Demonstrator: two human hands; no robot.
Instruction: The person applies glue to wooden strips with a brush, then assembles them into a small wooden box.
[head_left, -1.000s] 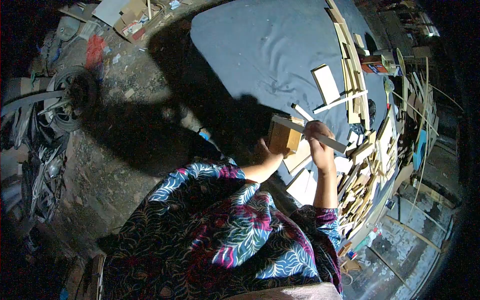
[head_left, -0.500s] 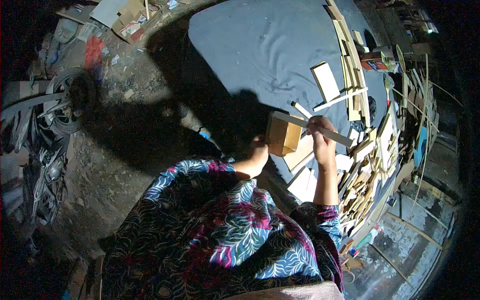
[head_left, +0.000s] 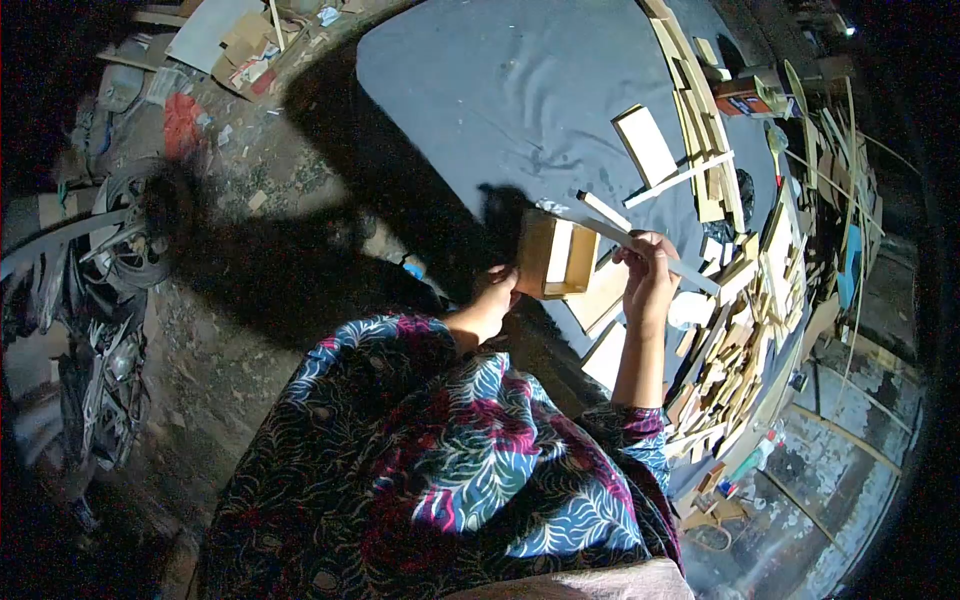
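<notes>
My left hand (head_left: 497, 297) grips the near left side of a small open wooden box (head_left: 537, 255), whose inside faces up and to the right. A long flat strip (head_left: 690, 274) is held in my right hand (head_left: 648, 262), fingers closed round its middle; its far end reaches over the top edge of the box. Beneath and right of the box lies a light wooden board (head_left: 601, 295) on the grey cloth-covered table (head_left: 480, 90). A short stick (head_left: 604, 211) rests just beyond the box.
Further back are a pale rectangular block (head_left: 645, 146) and a thin stick (head_left: 680, 180). Many wood offcuts (head_left: 735, 365) pile up on the right. A red box (head_left: 742, 97) stands at the back right. A wheel (head_left: 135, 235) is on the left.
The box has turned so that more of its inside shows, and it has shifted slightly left with my left hand. The strip has tilted a little in my right hand. The whole view has shifted slightly.
</notes>
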